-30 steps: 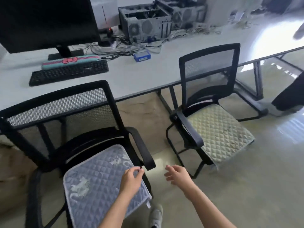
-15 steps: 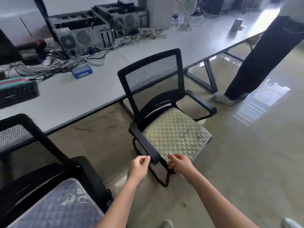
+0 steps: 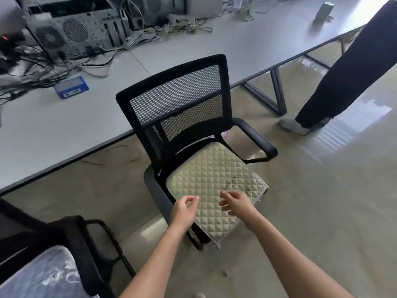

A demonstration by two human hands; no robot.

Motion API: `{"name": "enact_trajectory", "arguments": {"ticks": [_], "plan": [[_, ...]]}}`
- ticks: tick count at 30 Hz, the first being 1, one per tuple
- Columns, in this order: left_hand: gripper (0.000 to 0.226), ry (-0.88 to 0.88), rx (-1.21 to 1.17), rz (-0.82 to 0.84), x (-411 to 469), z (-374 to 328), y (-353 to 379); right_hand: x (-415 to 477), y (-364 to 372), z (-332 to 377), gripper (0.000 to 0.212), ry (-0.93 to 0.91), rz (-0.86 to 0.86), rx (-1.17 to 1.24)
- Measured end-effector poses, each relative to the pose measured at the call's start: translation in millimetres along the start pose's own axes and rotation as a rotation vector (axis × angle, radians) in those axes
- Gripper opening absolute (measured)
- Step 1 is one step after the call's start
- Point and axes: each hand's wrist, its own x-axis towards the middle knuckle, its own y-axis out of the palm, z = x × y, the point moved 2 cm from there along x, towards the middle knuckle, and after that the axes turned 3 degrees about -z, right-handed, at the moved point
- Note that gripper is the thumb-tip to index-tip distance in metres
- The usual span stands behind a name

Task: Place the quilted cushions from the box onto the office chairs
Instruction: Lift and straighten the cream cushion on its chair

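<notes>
Above the beige cushion [image 3: 211, 186], left hand [image 3: 184, 211] loosely curled, right hand [image 3: 236, 204] spread, both grips empty.

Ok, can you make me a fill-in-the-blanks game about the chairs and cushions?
1. The cushion on the middle chair is pale ____.
2. The small box on the desk is ____.
3. Both hands, left and right, hold ____.
4. The chair's backrest is black ____.

Missing words: green; blue; nothing; mesh
</notes>
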Motion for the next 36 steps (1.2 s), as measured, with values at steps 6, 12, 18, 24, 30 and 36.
{"name": "enact_trajectory", "arguments": {"ticks": [6, 12, 18, 24, 30, 36], "plan": [[0.039, -0.07, 0.027, -0.028, 16, -13, 27, 41, -25, 1, 0.022, 0.018, 0.034, -0.005], [0.046, -0.138, 0.002, -0.11, 45, -22, 57, 96, -51, -1, 0.025, 0.019, 0.131, -0.087], [0.05, -0.291, -0.085, -0.21, 73, -29, 105, 159, -75, 0, 0.026, 0.024, 0.264, -0.206], [0.048, -0.362, -0.076, -0.307, 96, -23, 132, 210, -85, -6, 0.035, -0.004, 0.348, -0.336], [0.046, -0.428, -0.084, -0.363, 114, 2, 140, 252, -80, -20, 0.04, -0.046, 0.376, -0.405], [0.041, -0.461, -0.085, -0.555, 137, 48, 143, 292, -74, -43, 0.048, -0.075, 0.327, -0.444]]}}
